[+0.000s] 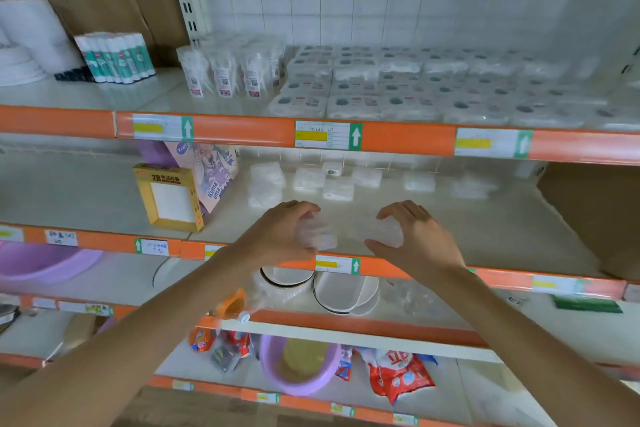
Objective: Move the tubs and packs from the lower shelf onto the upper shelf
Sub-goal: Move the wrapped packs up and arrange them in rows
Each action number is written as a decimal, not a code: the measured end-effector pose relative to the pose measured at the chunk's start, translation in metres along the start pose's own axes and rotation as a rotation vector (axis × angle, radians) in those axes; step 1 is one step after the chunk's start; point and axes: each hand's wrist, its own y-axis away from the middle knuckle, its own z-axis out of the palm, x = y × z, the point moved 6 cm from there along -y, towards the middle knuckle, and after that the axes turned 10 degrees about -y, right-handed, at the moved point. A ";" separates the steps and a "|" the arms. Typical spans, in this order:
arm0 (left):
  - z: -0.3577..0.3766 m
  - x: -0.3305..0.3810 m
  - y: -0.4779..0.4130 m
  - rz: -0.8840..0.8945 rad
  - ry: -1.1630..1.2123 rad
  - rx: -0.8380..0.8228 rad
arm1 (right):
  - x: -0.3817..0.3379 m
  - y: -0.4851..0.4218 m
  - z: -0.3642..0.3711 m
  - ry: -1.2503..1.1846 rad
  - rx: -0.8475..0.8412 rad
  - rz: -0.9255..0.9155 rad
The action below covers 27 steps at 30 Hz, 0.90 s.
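The upper shelf (145,99) runs above and beyond both hands. Its right stretch is filled with rows of wrapped packs (415,87), and upright tubs (225,74) stand left of centre. The lower shelf (485,225) lies directly under the hands.

The left hand (277,232) has its fingers curled over the top of a clear pack (320,236) near the shelf's front edge. The right hand (415,239) is curled the same way round a second clear pack (386,232) just beside it. Both are blurred, so I cannot tell whether they are lifted or resting on the shelf.

The move turns on one thing: free room on the upper shelf sits up and away from the hands, past the orange front strip (242,130). It seems to lie more on the left hand's side, in front of the tubs.

Farther back from the fingertips, loose packs (308,178) lie near the wall, the nearest cluster beyond the left hand.
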 end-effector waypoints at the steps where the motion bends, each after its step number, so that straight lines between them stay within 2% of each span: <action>1: -0.005 0.009 0.005 0.005 -0.008 -0.005 | -0.004 0.005 -0.011 0.002 0.004 -0.007; 6: -0.029 0.055 0.027 0.042 -0.051 -0.010 | -0.017 0.028 -0.066 0.034 0.020 -0.030; 12: -0.067 0.110 0.043 0.113 0.010 0.036 | -0.023 0.046 -0.129 0.051 0.052 -0.043; 17: -0.110 0.145 0.045 0.148 0.021 0.091 | -0.026 0.039 -0.174 0.014 0.142 -0.068; 27: -0.173 0.153 -0.018 0.139 0.032 0.234 | -0.013 -0.027 -0.203 -0.013 0.213 -0.065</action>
